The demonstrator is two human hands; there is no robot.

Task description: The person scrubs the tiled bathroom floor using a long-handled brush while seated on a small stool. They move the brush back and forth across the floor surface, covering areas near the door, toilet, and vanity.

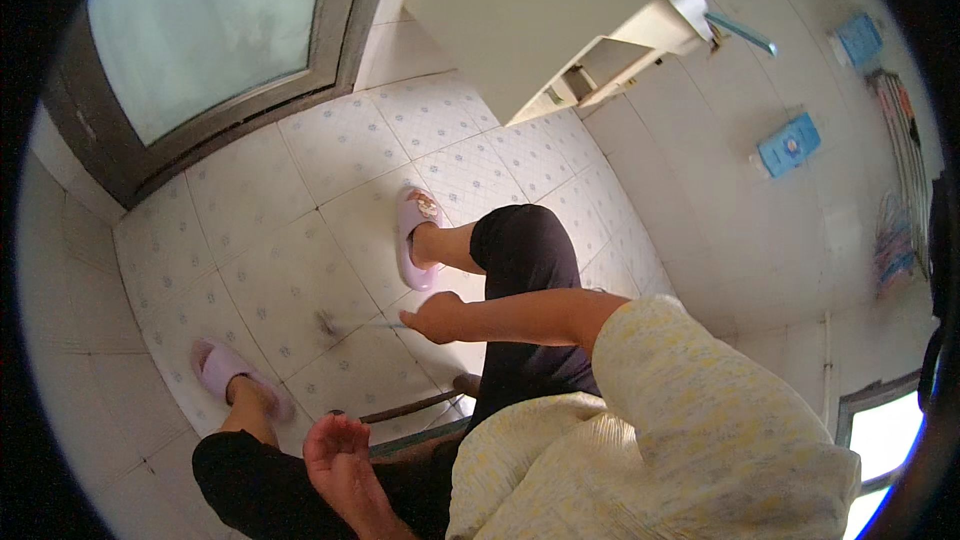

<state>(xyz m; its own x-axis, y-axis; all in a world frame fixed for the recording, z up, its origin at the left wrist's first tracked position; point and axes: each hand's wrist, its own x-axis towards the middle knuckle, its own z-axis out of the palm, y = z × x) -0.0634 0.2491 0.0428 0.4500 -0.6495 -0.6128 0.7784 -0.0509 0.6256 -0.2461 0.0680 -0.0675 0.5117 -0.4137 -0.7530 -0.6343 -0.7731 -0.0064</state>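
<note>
My right hand (439,318) reaches out over the floor between my legs, its fingers closed on a thin light-blue stick (375,326). A dark, blurred tuft (326,324) shows at the far end of the stick, like a small brush. Lower in the view, my left hand (343,454) is turned palm up above my left thigh with its fingers bent. Whether it grips anything is hidden. Just past its fingertips runs a dark curved bar (409,408), and a green edge (420,439) lies below that; what they belong to cannot be made out.
Lilac slippers (411,240) are on my feet, on patterned floor tiles (277,277). A framed frosted-glass door (217,37) stands at upper left. To its right is a pale cabinet (540,15) with an opening in its side. Blue packs (790,144) hang on the tiled wall.
</note>
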